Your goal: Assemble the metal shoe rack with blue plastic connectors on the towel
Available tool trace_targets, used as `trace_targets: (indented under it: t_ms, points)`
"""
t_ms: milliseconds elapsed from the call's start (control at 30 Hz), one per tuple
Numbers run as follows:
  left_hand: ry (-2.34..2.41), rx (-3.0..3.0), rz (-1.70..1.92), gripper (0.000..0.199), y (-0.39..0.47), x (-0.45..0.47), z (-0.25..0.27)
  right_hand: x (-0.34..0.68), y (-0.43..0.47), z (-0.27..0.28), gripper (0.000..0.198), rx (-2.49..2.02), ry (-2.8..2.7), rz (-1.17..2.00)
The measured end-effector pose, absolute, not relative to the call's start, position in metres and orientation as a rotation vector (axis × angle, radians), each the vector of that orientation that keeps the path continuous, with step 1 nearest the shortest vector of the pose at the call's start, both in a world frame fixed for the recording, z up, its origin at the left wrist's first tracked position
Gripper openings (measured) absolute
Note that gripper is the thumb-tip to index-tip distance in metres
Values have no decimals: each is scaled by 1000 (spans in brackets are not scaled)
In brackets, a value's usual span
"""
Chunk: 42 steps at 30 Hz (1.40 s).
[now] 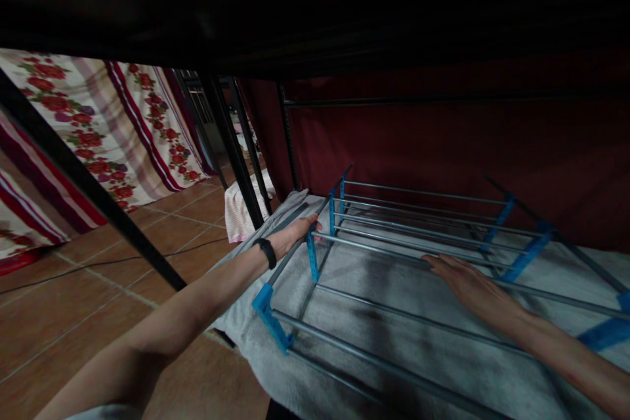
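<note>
A rack of grey metal tubes (374, 356) with blue plastic brackets (269, 318) lies across a grey blanket (394, 292) on the lower bunk. My left hand (301, 228), with a black band on the wrist, is closed around the rack's left side bar, beside one of the blue brackets. Its fingertips show on the far side of the bar. My right hand (457, 279) is on a long tube near the rack's middle, fingers bent over it. The undersides of those fingers are hidden.
Black bed posts (231, 144) stand at the left, and a dark upper bunk (315, 13) hangs low overhead. A dark red cloth (418, 144) covers the back. Beyond are a floral curtain (142, 125), tiled floor (191, 335), a cable (147, 259) and a striped cloth (241, 213).
</note>
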<state>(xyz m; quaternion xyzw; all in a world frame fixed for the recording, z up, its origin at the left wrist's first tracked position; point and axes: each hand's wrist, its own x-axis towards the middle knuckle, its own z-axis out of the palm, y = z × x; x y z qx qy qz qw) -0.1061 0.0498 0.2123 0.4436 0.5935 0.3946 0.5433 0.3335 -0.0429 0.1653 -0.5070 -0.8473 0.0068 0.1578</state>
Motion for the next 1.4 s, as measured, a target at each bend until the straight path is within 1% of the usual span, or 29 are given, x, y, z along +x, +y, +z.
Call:
trace_targets:
  t_ms: [167, 333, 633, 800, 1033, 1167, 1400]
  points:
    - [1396, 974, 910, 43, 54, -108, 210, 337, -43, 162, 58, -1465, -2431, -14]
    - [1381, 980, 910, 43, 53, -106, 212, 335, -45, 166, 59, -1529, -2420, 38]
    - [1422, 1071, 883, 48, 52, -105, 213, 334, -47, 169, 61, -1503, -2417, 80]
    - [1377, 1100, 889, 46, 48, -104, 216, 332, -45, 172, 60, -1499, -2422, 106]
    - [1416, 1115, 850, 51, 51, -105, 214, 334, -45, 167, 59, -1488, -2420, 72]
    - [1465, 1140, 861, 49, 50, -104, 215, 336, -45, 164, 57, -1485, -2448, 107]
    - [1522, 1135, 859, 47, 48, -102, 217, 329, -43, 168, 56, -1499, -2464, 78]
